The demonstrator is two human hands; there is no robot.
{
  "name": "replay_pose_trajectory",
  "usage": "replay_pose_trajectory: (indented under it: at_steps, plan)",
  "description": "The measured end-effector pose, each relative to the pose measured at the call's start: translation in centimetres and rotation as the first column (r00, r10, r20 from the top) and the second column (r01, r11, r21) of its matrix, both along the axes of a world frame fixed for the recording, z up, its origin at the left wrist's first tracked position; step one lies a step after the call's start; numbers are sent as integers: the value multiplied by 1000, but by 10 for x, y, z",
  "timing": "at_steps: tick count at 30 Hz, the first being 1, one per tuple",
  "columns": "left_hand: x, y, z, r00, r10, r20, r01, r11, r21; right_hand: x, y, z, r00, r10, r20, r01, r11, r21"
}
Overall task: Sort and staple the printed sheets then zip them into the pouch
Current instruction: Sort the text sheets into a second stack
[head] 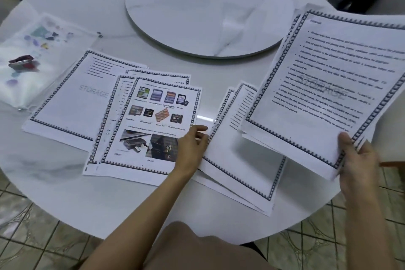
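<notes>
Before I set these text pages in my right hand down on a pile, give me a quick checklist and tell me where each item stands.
1. Grip: right hand pinches the near corner of the held sheets. Ok.
2. Spare hand: left hand rests at the picture sheet edge, holding nothing. Ok.
3. Piles squared: cover sheet and picture sheet lie fanned; right pile is skewed. Not ok.
4. Page order: print too blurred. Cannot tell.
5. Tools: red stapler lies at the pouch, far left. Ok.
6. Pouch unzipped: cannot tell.
</notes>
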State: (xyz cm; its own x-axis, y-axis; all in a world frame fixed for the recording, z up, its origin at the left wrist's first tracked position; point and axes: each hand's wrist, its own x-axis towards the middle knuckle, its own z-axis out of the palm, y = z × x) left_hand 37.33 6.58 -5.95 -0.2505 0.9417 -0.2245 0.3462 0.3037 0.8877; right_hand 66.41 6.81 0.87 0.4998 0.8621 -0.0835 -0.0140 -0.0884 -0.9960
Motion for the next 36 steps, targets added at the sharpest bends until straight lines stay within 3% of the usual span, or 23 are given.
replay_pose_trajectory:
  at_steps: [5,10,13,16,19,22,31,36]
  plan:
    - [-22,-9,1,998,38,-43,-38,999,-6,-3,11,-5,999,41,-34,-42,999,-34]
    - [-74,-18,6,963,162,-216,-146,985,87,-20,18,-21,998,48,-33,-51,994,-94]
    - [-110,-17,5,882,247,-401,-221,969,112,-27,16,-36,996,58,-68,-67,987,-144]
    - [-139,-19,1,778,250,-577,-294,956,19,-34,14,-47,993,64,-102,-82,979,-187]
    - [-155,-22,-3,746,183,-640,-328,938,-114,-43,12,-59,989,32,-145,-63,975,-214]
    - [-159,-22,-6,719,130,-683,-307,941,-144,-49,12,-71,990,26,-139,-60,966,-253]
    - [-169,-12,-7,774,176,-608,-307,944,-118,-73,25,-70,992,48,-120,-77,966,-248]
    - [-167,-14,4,876,257,-408,-243,966,85,-81,21,-56,986,108,-127,-131,973,-189]
